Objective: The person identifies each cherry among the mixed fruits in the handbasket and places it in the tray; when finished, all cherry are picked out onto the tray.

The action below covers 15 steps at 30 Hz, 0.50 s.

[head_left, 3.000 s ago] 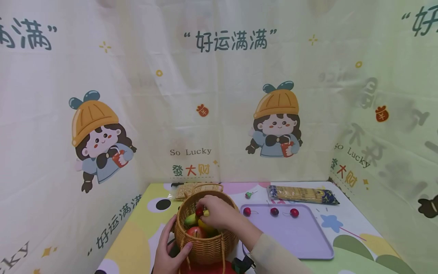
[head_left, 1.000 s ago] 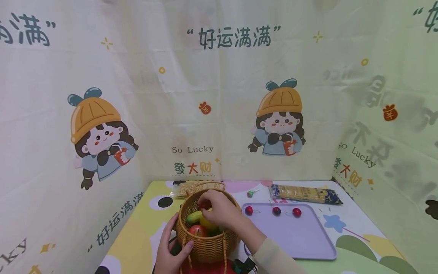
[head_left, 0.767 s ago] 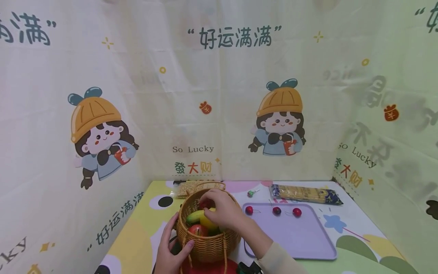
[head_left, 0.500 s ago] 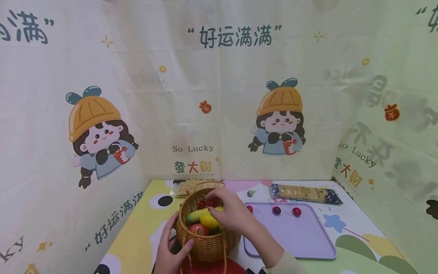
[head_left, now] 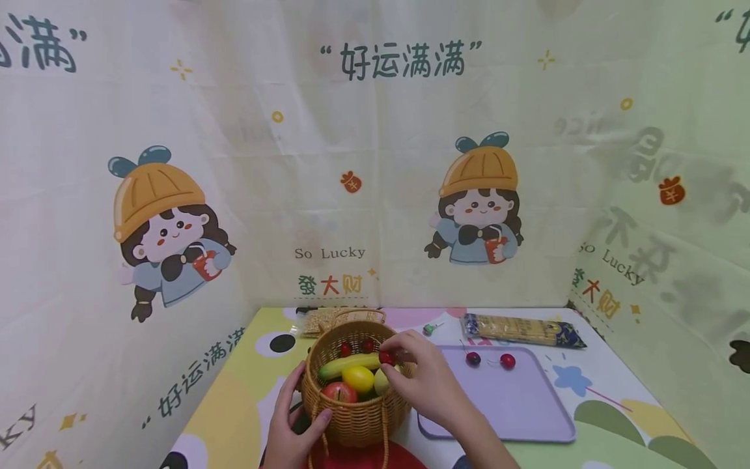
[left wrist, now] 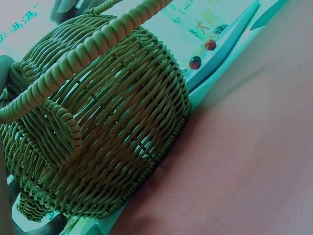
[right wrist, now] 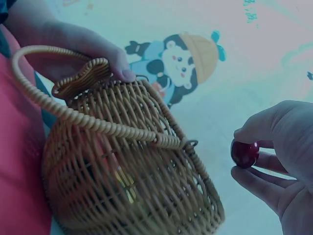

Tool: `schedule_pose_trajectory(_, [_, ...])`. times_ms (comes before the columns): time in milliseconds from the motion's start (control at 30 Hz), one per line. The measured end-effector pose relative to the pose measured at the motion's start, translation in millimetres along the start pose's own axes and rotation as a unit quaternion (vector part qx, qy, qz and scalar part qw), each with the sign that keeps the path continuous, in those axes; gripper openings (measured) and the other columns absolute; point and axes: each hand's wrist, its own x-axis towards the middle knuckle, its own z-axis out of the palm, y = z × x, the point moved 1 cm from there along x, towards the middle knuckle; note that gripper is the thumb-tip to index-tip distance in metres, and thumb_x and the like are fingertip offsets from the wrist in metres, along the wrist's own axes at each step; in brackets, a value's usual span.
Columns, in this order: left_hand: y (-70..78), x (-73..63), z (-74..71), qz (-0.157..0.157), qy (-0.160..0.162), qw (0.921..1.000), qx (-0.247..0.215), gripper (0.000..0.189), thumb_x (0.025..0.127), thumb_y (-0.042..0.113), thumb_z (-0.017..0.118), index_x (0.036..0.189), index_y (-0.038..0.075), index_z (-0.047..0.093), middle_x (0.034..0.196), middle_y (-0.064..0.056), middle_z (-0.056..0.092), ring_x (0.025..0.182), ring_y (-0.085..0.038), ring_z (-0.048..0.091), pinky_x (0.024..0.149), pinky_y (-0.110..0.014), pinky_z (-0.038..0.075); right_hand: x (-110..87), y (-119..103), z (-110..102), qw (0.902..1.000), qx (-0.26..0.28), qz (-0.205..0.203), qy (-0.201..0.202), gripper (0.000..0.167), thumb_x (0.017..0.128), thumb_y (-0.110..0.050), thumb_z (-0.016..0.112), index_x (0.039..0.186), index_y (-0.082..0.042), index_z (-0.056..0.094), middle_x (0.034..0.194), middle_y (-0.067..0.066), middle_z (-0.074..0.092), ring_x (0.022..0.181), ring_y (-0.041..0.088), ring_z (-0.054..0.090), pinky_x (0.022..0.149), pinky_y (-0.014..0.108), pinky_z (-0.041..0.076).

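A wicker basket (head_left: 357, 420) stands at the table's front, its near side turned to me. My left hand (head_left: 295, 423) grips it on the left, thumb at the front rim and fingers along the side. Between the thumb and fingertips of my right hand (head_left: 424, 374) a dark red cherry (right wrist: 244, 153) is pinched, over the basket's right rim in the head view. Inside lie a greenish-yellow banana (head_left: 346, 367), a lemon (head_left: 358, 378), a red apple (head_left: 340, 392), a pale green fruit (head_left: 383, 380) partly covered by my right hand, and two more cherries (head_left: 346, 350) at the back.
Right of the basket lies a lilac tray (head_left: 498, 410) with two visible cherries (head_left: 507, 361) near its far edge. Behind are a long noodle-like packet (head_left: 524, 330), a small green-and-red item (head_left: 430, 329) and a bag of grains (head_left: 319, 322). Something red (head_left: 375, 456) lies below the basket.
My right hand has risen from inside the basket and moved right with a cherry, uncovering the lemon and the cherries behind. It now hides the tray's leftmost cherry position. My left hand keeps its hold.
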Motion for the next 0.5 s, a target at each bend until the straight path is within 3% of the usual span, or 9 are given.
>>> schedule_pose_trajectory(167, [0.9,-0.2,-0.8,-0.001,-0.001,1.0,0.001,0.092,0.093,0.038,0.091,0.17,0.035,0.04,0.173,-0.005,0.042,0.142,-0.028,0.049,0.109,-0.044,0.062,-15.2,9.2,-4.9,0.9993,0.014,0.017,0.031,0.037,0.095,-0.008,0.085,0.116,-0.036,0.075,0.116,-0.015,0.072,0.108,0.007,0.072,0.099,0.028,0.067])
schedule_pose_trajectory(500, [1.2,-0.5,-1.0,-0.003,-0.002,1.0,0.0,0.092,0.093,0.038,0.091,0.17,0.034,0.04,0.171,-0.004,0.044,0.14,-0.027,0.047,0.109,-0.045,0.061,-39.4,44.2,-10.3,0.9925,0.003,0.012,0.122,0.037,0.088,0.004,0.088,0.112,-0.023,0.079,0.112,-0.007,0.075,0.099,0.012,0.076,0.089,0.026,0.069])
